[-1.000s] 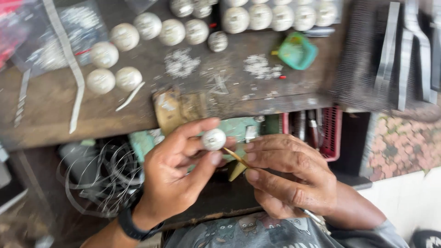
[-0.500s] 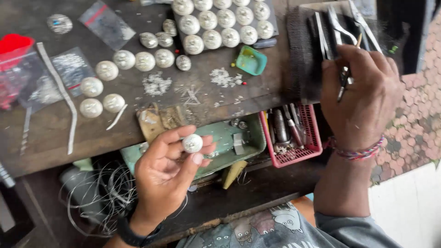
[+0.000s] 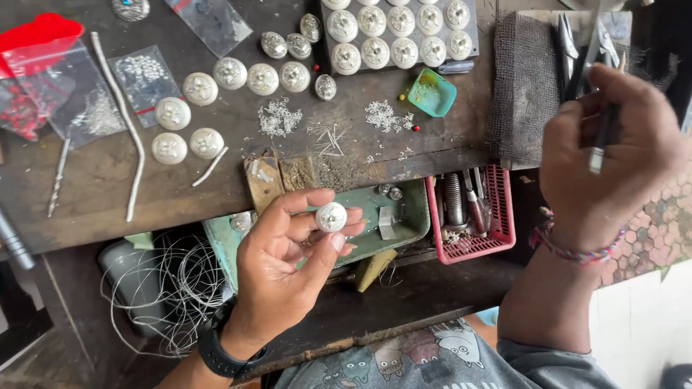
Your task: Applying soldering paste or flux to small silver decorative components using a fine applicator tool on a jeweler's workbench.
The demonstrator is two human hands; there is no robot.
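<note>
Silver button (image 3: 331, 216): round, domed, with a raised ornament at the centre; held above the green tray (image 3: 404, 223) in front of the workbench edge, face up to the camera.

Left hand (image 3: 288, 270): palm up, thumb and fingertips pinching the silver button at its rim; a dark watch on the wrist.

Right hand (image 3: 605, 162): raised at the right edge of the bench, fingers closed around a thin metal tool (image 3: 597, 144); the tool's tip is blurred. A braided bracelet on the wrist.

Wooden workbench (image 3: 180, 187): dark, scuffed surface. On it, a curved row of matching silver buttons (image 3: 231, 72) and a pair lower left; a dark tray of further buttons (image 3: 393, 32) at the top; two heaps of small silver bits (image 3: 277, 119); a small teal dish (image 3: 431, 92); clear plastic bags (image 3: 140, 75) of small parts at left; a long metal rod (image 3: 119, 122).

Red basket (image 3: 468, 216): just beside the green tray, holding hand tools.

Coil of thin wire (image 3: 166, 295): below the bench, left of the left hand.

Dark mesh pad (image 3: 522, 86): right end of the bench, with pliers on it.
</note>
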